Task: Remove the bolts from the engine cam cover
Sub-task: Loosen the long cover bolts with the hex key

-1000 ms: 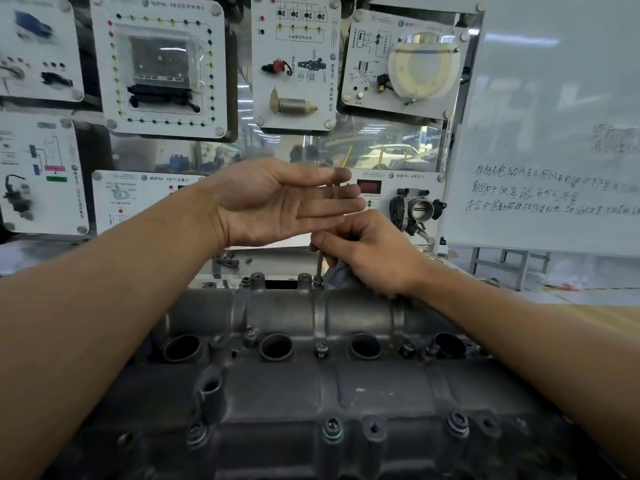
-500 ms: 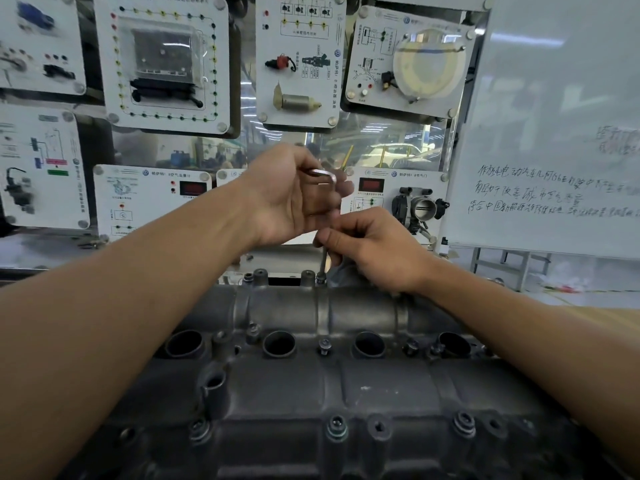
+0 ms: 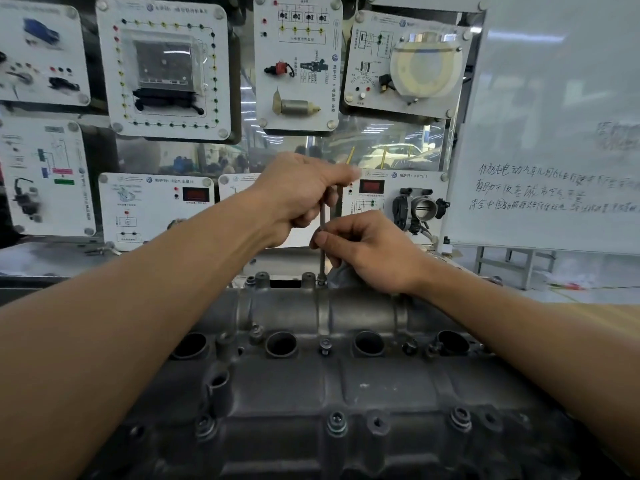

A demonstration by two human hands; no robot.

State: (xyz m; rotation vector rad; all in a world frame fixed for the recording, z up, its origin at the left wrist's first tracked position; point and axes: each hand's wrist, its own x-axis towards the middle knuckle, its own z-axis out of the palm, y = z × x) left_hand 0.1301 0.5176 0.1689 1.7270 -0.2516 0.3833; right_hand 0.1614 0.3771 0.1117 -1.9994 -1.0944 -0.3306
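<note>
On the stand below the wall of training panels (image 3: 162,71), the grey cam cover (image 3: 311,393) fills the lower view, and both forearms reach across it to its far edge. The left hand (image 3: 301,192) is clenched round the top of a slim metal key (image 3: 322,220), hiding its upper end. The right hand (image 3: 370,251) pinches the shaft lower down between thumb and forefinger. The key stands nearly upright with its tip on the far-edge bolt (image 3: 321,281).

To loosen this bolt cleanly, the left hand should probably do the turning while pressing down. The right hand should only steady the shaft and keep it square to the head so the tip does not slip out. The centre bolt (image 3: 325,346) and the near-edge bolts (image 3: 337,421) sit in place, so much of the job seems left.
</note>
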